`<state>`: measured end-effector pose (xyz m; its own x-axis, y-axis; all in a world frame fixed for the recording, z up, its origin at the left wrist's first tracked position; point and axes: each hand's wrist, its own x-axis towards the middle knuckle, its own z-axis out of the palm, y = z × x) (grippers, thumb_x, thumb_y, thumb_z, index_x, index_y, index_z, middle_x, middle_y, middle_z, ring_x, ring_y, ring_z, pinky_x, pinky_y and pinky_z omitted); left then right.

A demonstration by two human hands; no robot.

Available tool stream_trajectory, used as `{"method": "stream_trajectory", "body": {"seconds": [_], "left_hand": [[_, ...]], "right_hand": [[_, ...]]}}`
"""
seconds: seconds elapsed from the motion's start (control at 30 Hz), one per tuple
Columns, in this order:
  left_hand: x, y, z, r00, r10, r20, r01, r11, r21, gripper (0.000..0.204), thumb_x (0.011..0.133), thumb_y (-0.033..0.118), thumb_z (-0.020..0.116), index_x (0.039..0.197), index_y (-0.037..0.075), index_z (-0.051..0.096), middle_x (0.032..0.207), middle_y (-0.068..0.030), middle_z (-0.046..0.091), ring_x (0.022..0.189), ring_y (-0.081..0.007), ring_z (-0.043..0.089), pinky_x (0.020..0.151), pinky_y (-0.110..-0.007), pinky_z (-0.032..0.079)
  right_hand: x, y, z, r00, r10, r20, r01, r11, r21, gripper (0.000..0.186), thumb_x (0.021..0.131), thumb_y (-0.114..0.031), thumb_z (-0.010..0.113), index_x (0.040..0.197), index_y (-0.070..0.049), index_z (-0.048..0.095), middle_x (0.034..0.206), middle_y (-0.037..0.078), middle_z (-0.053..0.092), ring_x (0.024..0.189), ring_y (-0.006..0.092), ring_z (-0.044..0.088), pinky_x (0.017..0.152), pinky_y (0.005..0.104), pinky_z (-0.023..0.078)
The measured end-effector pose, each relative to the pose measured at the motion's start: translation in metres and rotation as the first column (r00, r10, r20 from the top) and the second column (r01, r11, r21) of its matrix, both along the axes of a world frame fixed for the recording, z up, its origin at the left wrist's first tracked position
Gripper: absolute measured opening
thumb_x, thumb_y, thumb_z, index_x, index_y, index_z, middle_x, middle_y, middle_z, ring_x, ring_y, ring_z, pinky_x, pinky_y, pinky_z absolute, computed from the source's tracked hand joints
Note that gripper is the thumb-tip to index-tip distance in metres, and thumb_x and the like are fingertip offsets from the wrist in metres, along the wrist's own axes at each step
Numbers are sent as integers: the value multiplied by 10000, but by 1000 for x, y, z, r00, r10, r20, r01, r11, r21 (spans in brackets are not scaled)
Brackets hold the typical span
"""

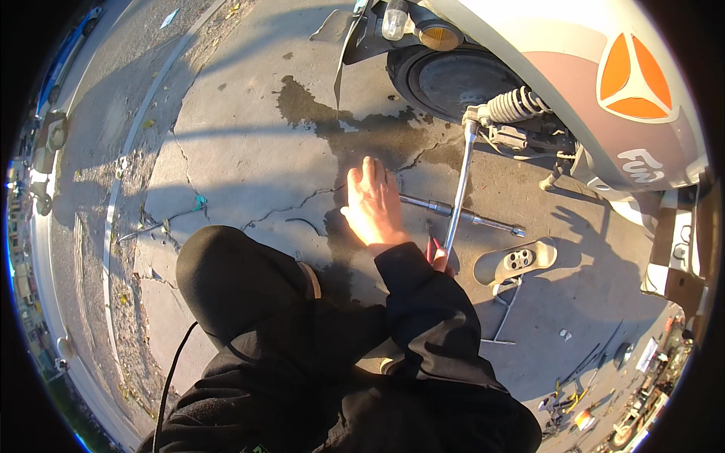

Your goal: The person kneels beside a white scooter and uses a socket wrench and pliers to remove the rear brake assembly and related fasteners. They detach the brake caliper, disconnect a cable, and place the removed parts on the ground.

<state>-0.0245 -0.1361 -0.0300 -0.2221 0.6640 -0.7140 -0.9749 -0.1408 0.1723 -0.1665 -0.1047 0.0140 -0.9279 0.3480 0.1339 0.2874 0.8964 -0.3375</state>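
Note:
A long chrome wrench (461,185) slants up from beside my right forearm, its head at the lower end of a coil-spring shock absorber (517,104) by the scooter wheel (453,79). My left hand (441,261) shows only in part past my right sleeve; its fingers are closed at the wrench's near end. A small red-handled tool (431,245) lies close to these fingers, its kind unclear. My right hand (373,202), back upward and fingers stretched out, holds nothing above the pavement. Beside it, a chrome socket bar (487,220) crosses behind the wrench.
The white and beige scooter body (563,72) fills the upper right. A beige part with round holes (521,260) and a T-handle wrench (507,311) are to the right. My bent knee (234,279) is at left. Several tools lie at lower right. Wet patches darken the cracked pavement (249,121).

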Motion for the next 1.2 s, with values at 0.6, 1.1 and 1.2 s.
{"method": "stream_trajectory", "body": {"seconds": [0.6,1.1,1.2], "left_hand": [[-2,-2,15,970,-243,-16,229,933,-278,587,1016,621,347,805,116,560,574,-39,524,496,-141,475,490,-290,386],[-14,-12,1,861,-475,-180,497,861,107,634,1009,642,274,672,120,400,520,-7,396,398,-138,388,421,-290,374],[-5,-15,-17,842,-480,-247,466,877,-116,613,1017,596,350,689,94,480,530,-24,451,406,-149,401,445,-294,388]], "right_hand": [[38,30,82,603,-566,-562,307,815,-491,450,988,-420,526,717,-64,576,715,53,554,667,208,526,773,363,413],[140,129,71,-95,-991,-92,-240,113,-964,615,1001,-556,459,1088,32,620,956,130,648,910,230,638,886,374,507],[72,49,61,537,-731,-421,225,606,-763,570,1031,-499,421,1075,16,661,995,110,691,896,205,649,924,350,492]]}}
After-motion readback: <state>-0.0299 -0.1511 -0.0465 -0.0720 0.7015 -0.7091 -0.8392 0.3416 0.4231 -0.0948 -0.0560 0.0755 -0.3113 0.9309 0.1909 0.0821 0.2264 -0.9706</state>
